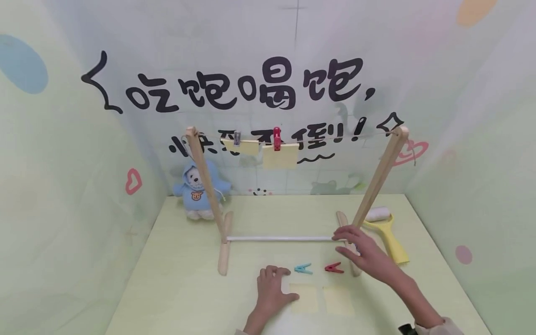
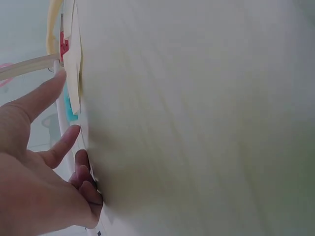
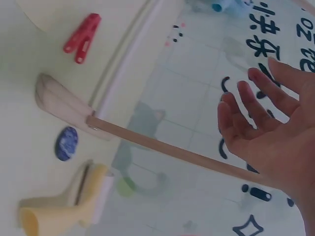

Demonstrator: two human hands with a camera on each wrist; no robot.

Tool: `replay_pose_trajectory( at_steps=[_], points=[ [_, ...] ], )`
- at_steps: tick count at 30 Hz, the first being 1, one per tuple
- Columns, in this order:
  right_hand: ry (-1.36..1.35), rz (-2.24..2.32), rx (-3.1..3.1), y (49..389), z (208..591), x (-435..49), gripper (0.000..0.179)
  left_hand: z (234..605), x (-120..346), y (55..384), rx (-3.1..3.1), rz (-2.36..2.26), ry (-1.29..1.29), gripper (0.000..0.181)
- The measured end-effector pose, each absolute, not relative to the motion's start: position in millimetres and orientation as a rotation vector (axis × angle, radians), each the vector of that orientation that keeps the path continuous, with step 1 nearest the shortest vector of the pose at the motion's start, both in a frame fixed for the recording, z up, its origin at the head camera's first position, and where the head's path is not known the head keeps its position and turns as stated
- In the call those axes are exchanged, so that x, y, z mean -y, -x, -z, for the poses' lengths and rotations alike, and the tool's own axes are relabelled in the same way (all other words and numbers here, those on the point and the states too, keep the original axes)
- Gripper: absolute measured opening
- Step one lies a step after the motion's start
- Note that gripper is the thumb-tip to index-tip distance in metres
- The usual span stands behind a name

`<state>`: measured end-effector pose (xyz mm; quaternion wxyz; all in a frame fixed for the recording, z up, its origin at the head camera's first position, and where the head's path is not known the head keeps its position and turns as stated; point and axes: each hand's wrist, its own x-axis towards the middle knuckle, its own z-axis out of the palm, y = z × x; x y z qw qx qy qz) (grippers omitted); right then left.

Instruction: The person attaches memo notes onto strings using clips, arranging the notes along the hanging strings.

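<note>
My left hand (image 1: pixel 272 291) rests on the table, thumb and forefinger spread, thumb tip at the left edge of a pale yellow sticky note (image 1: pixel 304 298). To the right lies a second sticky note (image 1: pixel 338 300). Beyond them are a blue clothespin (image 1: pixel 303 268) and a red clothespin (image 1: pixel 334 267). My right hand (image 1: pixel 368 253), with nothing in it and fingers loosely bent, is raised near the right post (image 1: pixel 378 181) of a small wooden drying rack. On its string, a grey clip (image 1: pixel 237 138) and a red clip (image 1: pixel 277 139) each hold a sticky note.
A white rod (image 1: pixel 280 238) joins the rack's feet. A plush toy in blue (image 1: pixel 196 193) sits behind the left post (image 1: pixel 205 179). Right of the rack lie a yellow-handled lint roller (image 1: pixel 391 239) and, in the right wrist view, a small blue oval object (image 3: pixel 66 143).
</note>
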<state>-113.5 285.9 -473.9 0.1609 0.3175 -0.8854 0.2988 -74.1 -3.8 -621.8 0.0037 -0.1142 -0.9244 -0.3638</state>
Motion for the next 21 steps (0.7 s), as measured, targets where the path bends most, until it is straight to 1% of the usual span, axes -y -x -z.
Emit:
replay_pose_trajectory(
  at_steps=[3, 4, 6, 9, 12, 14, 17, 21],
  points=[
    [-0.928, -0.797, 2.576, 118, 518, -281, 0.034, 623, 2, 72, 2.900, 1.132, 0.344, 0.063],
    [-0.945, -0.783, 2.567, 121, 538, -280, 0.031, 624, 1, 72, 2.904, 1.127, 0.341, 0.062],
    [-0.972, -0.748, 2.559, 125, 573, -276, 0.032, 623, 0, 72, 2.935, 1.111, 0.323, 0.059],
    [-0.981, -0.669, 2.562, 124, 607, -267, 0.040, 619, -1, 72, 2.969, 1.115, 0.307, 0.053],
    [-0.938, -0.579, 2.603, 116, 609, -252, 0.048, 617, -2, 72, 2.977, 1.139, 0.310, 0.048],
    [-0.902, -0.531, 2.638, 111, 599, -242, 0.052, 617, -1, 72, 2.975, 1.152, 0.315, 0.044],
    [-0.861, -0.486, 2.735, 103, 583, -230, 0.049, 617, 1, 73, 2.978, 1.173, 0.319, 0.040],
    [-0.826, -0.528, 2.851, 99, 578, -221, 0.042, 618, 3, 73, 2.966, 1.194, 0.333, 0.038]
  ],
)
